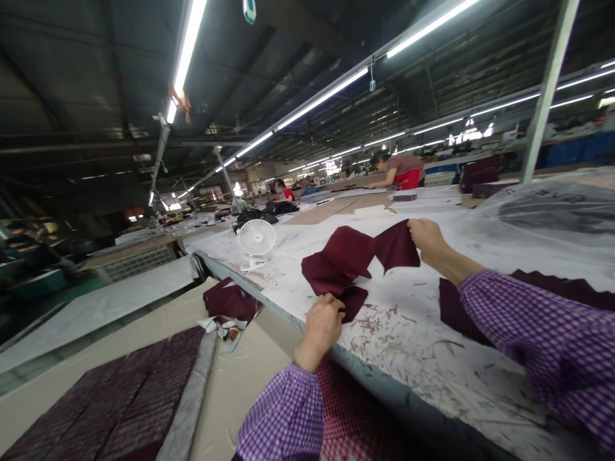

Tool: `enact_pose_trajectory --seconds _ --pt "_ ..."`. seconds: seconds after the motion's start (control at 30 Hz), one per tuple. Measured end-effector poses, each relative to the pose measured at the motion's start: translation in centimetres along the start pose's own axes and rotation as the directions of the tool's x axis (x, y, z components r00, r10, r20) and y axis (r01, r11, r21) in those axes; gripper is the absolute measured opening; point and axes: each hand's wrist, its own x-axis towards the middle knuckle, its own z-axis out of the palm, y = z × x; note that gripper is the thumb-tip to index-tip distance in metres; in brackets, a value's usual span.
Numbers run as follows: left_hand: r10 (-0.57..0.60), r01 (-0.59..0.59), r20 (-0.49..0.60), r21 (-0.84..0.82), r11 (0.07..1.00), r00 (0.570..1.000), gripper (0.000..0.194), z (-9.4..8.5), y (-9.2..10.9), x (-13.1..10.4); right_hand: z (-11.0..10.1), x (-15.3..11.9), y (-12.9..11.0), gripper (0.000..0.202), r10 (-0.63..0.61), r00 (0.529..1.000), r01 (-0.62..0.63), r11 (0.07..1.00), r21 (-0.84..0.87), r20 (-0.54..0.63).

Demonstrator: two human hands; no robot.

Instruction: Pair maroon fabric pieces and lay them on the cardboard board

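Observation:
A maroon piece of fabric (348,253) with an irregular outline is stretched between my two hands over the white table (298,243). My right hand (425,237) pinches its far right corner, lifted above the tabletop. Close to the table's near edge, my left hand (323,320) has its fingers closed on the lower left part of the same cloth. More maroon fabric (456,310) lies under my right forearm, partly covered by the sleeve.
A white fan (257,238) stands near the table's left edge. Stacked maroon cut pieces (129,390) and maroon scraps (230,301) lie on the lower surface at left. Clear plastic sheeting (552,211) covers the right side. A co-worker (403,171) leans over the table farther back.

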Motion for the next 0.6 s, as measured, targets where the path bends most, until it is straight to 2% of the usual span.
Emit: enact_pose_trajectory --seconds 0.1,0.23,0.3,0.4,0.47,0.53,0.6 --pt "-0.019 0.019 -0.001 -0.067 0.998 1.000 0.023 0.0 -0.3 0.0 -0.6 0.9 -1.7 0.005 0.026 1.000 -0.026 1.000 -0.016 -0.017" --pt "-0.093 0.073 -0.047 -0.316 0.946 0.995 0.027 -0.5 -1.0 -0.6 -0.7 0.4 -2.7 0.007 -0.017 0.998 0.021 0.998 -0.058 0.065" --pt "-0.120 0.067 -0.118 -0.381 0.922 0.986 0.023 -1.0 -1.0 -1.0 -0.5 -0.2 -2.8 0.006 -0.052 0.992 0.062 0.994 -0.085 0.116" --pt "-0.083 -0.007 -0.301 -0.286 0.958 0.950 0.019 -1.8 -0.4 -1.3 -0.2 -1.2 -2.8 0.007 -0.107 0.975 0.132 0.984 -0.118 0.196" --pt "-0.025 -0.073 -0.439 -0.207 0.976 0.898 0.017 -2.3 -0.1 -0.9 0.0 -1.9 -2.9 0.008 -0.142 0.959 0.178 0.975 -0.131 0.246" --pt "-0.031 -0.072 -0.588 -0.152 0.986 0.808 0.013 -2.9 0.0 0.1 0.0 -2.9 -3.3 0.009 -0.194 0.930 0.251 0.955 -0.155 0.311" --pt "-0.055 -0.005 -0.681 -0.086 0.996 0.730 0.032 -3.4 -0.2 1.3 0.0 -4.2 -3.9 0.010 -0.274 0.871 0.376 0.906 -0.195 0.407"
